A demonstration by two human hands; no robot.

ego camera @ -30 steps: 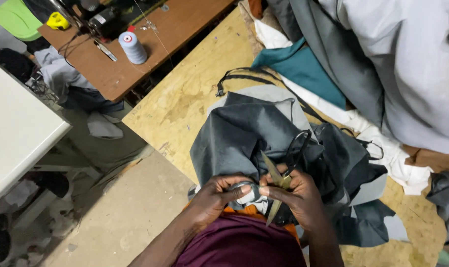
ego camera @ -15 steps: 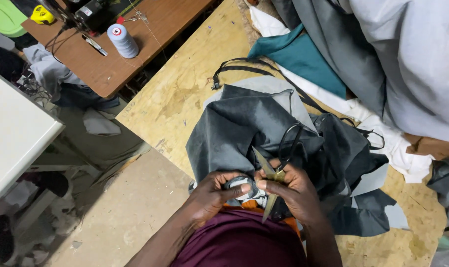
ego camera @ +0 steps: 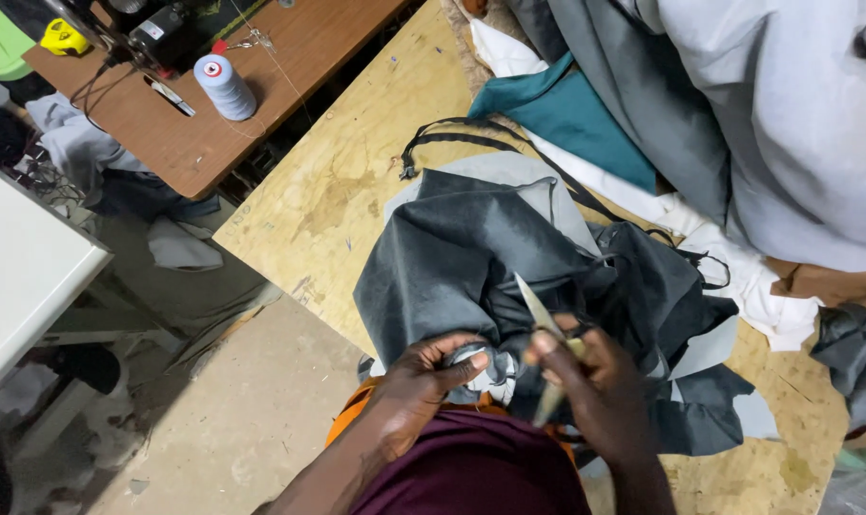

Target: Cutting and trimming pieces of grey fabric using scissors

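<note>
i'm looking down over a plywood worktable [ego camera: 328, 200] with a heap of dark grey fabric [ego camera: 471, 257] bunched at its near edge, right against my body. my left hand [ego camera: 423, 377] is clenched on a fold of that fabric where a paler lining shows, thumb on top, pinching it taut so the edge stands up where the blades can reach it. my right hand [ego camera: 595, 381] is closed around the handles of a pair of scissors [ego camera: 540, 319]; the pale blades point up and away from me, over the cloth just beside the pinched fold. i can't tell whether the blades have cloth between them or merely lie above it, since my fingers hide the pivot.

the fabric sits low and close, probably so both hands can work it without reaching. a black strap [ego camera: 471, 141] trails from the garment's far side across the bare wood. further back lie a teal cloth [ego camera: 571, 119], white fabric [ego camera: 681, 215] and a large pile of light grey cloth [ego camera: 786, 114], pushed to the table's far end, apart from the piece in hand.

off to my left stands a brown sewing table [ego camera: 214, 133] with a spool of pale blue thread [ego camera: 223, 86] upright on it, near a dark sewing machine [ego camera: 156, 33].
</note>
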